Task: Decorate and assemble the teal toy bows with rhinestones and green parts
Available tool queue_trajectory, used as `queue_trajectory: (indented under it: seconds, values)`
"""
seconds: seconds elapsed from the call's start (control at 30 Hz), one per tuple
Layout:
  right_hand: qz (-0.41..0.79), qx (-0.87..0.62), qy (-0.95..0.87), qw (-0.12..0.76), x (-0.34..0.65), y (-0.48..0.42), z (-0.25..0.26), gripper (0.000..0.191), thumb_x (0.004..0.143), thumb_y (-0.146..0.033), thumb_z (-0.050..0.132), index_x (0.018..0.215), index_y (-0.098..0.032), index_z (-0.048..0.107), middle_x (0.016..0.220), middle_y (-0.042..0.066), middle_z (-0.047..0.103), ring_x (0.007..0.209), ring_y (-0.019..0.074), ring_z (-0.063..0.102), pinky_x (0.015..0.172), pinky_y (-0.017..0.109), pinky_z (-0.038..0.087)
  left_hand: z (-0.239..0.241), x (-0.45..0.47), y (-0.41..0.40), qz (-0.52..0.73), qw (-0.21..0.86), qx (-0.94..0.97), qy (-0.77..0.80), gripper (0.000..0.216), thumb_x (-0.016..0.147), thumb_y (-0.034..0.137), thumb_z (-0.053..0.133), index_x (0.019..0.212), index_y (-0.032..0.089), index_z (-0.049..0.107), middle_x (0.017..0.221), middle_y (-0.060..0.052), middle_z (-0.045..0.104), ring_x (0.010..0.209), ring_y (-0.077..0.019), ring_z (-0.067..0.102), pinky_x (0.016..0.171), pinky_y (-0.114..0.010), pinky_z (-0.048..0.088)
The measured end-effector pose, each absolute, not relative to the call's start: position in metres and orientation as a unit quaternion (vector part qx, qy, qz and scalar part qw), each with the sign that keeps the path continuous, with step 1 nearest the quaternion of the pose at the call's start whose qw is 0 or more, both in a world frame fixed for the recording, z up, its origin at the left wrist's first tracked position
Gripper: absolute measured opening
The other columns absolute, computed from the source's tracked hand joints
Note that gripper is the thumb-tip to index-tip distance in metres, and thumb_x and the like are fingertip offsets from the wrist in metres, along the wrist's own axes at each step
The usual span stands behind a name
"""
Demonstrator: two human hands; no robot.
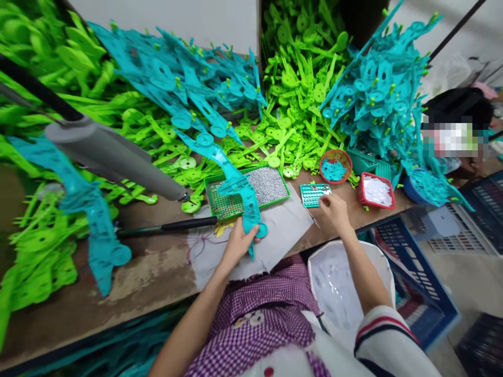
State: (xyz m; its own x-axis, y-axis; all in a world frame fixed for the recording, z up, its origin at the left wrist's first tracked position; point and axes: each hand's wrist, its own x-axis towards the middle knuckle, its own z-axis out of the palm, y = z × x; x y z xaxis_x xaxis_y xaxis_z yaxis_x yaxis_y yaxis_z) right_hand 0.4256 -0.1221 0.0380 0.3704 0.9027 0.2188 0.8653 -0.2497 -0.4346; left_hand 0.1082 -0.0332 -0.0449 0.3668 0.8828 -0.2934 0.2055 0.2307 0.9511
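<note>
My left hand (239, 242) grips the lower end of a long teal plastic piece (231, 178) that reaches up over a green tray (281, 198) of small metal bits. My right hand (332, 209) is closed in a pinch on a thin metal tool (313, 217), just below a small teal grid tray (314, 193). Both hands rest over a grey cloth (283, 230) on the brown workbench (157, 272).
Heaps of green plastic parts (298, 94) and teal parts (377, 94) cover the back of the bench. A red bowl (335, 166) and red basket (376, 191) stand at right. A grey tube (118, 157) juts in from the left. Another person (456, 136) sits at far right; blue crates (416, 283) stand below.
</note>
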Motion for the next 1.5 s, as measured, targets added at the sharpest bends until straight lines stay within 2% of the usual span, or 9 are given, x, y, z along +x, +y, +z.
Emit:
queue_trajectory:
  seconds: [0.07,0.17,0.37,0.6,0.87,1.03,1.2,1.33,1.5]
  values:
    - [0.071,-0.694,-0.633,0.336,0.375,-0.099,0.041,0.018,0.098,-0.029,0.054,0.098,-0.022,0.07,0.093,0.005,0.07,0.083,0.0182,0.065,0.079,0.03,0.051,-0.043,0.109,-0.032,0.279,0.604,0.564,0.489,0.045,0.076,0.051,0.076,0.102,0.02,0.056,0.087,-0.003,0.068,0.058,-0.018,0.068,0.053,-0.026,0.048]
    - [0.105,-0.573,-0.729,0.36,0.304,-0.057,0.029,0.019,0.1,-0.031,0.052,0.102,-0.024,0.07,0.098,0.006,0.07,0.09,0.0185,0.066,0.083,0.031,0.052,-0.038,0.111,-0.033,0.29,0.579,0.588,0.486,0.042,0.079,0.049,0.073,0.103,0.021,0.056,0.085,-0.002,0.067,0.058,-0.0188,0.067,0.055,-0.027,0.048]
    - [0.092,-0.569,-0.761,0.298,0.281,-0.025,0.008,0.019,0.101,-0.027,0.051,0.101,-0.022,0.07,0.095,0.007,0.068,0.089,0.0196,0.064,0.082,0.032,0.052,-0.03,0.114,-0.039,0.277,0.55,0.614,0.493,0.034,0.084,0.047,0.066,0.103,0.022,0.052,0.073,0.001,0.064,0.055,-0.0227,0.068,0.055,-0.029,0.046]
    - [0.121,-0.588,-0.669,0.438,0.286,-0.043,0.009,0.029,0.103,-0.029,0.047,0.124,-0.027,0.067,0.113,0.007,0.071,0.106,0.0199,0.068,0.094,0.036,0.056,-0.026,0.114,-0.039,0.289,0.569,0.6,0.483,0.035,0.084,0.047,0.067,0.103,0.022,0.053,0.08,-0.001,0.067,0.054,-0.0212,0.067,0.056,-0.03,0.046]
    - [0.089,-0.588,-0.708,0.381,0.273,-0.035,-0.019,0.024,0.101,-0.027,0.052,0.112,-0.024,0.073,0.113,0.011,0.071,0.108,0.0217,0.066,0.097,0.039,0.055,-0.029,0.114,-0.039,0.282,0.55,0.615,0.49,0.034,0.085,0.047,0.065,0.103,0.022,0.052,0.076,-0.001,0.066,0.058,-0.0222,0.068,0.056,-0.03,0.047]
    - [0.005,-0.662,-0.612,0.432,0.338,-0.065,-0.002,0.025,0.1,-0.026,0.054,0.118,-0.021,0.072,0.117,0.01,0.068,0.112,0.0198,0.064,0.099,0.035,0.051,-0.034,0.112,-0.038,0.249,0.557,0.625,0.486,0.037,0.088,0.053,0.06,0.105,0.022,0.049,0.086,-0.002,0.069,0.059,-0.0215,0.072,0.054,-0.028,0.048]
    - [-0.037,-0.786,-0.486,0.381,0.442,-0.078,0.006,0.028,0.097,-0.028,0.057,0.1,-0.007,0.075,0.096,0.011,0.066,0.085,0.0145,0.058,0.08,0.028,0.044,-0.034,0.113,-0.037,0.245,0.552,0.623,0.497,0.038,0.087,0.053,0.062,0.103,0.022,0.049,0.081,0.0,0.068,0.058,-0.0221,0.072,0.053,-0.027,0.047]
    - [-0.02,-0.773,-0.514,0.37,0.469,-0.075,0.003,0.022,0.091,-0.027,0.065,0.085,-0.008,0.074,0.081,0.004,0.062,0.068,0.01,0.048,0.068,0.025,0.038,-0.034,0.114,-0.038,0.247,0.554,0.615,0.503,0.038,0.086,0.053,0.063,0.102,0.022,0.049,0.077,0.0,0.069,0.058,-0.0226,0.072,0.053,-0.027,0.047]
    - [-0.013,-0.728,-0.567,0.385,0.416,-0.073,0.012,0.02,0.096,-0.031,0.061,0.095,-0.015,0.073,0.093,0.007,0.066,0.08,0.0145,0.057,0.077,0.029,0.045,-0.037,0.114,-0.039,0.245,0.553,0.618,0.502,0.037,0.087,0.053,0.062,0.1,0.022,0.048,0.082,0.0,0.068,0.058,-0.0209,0.072,0.053,-0.026,0.048]
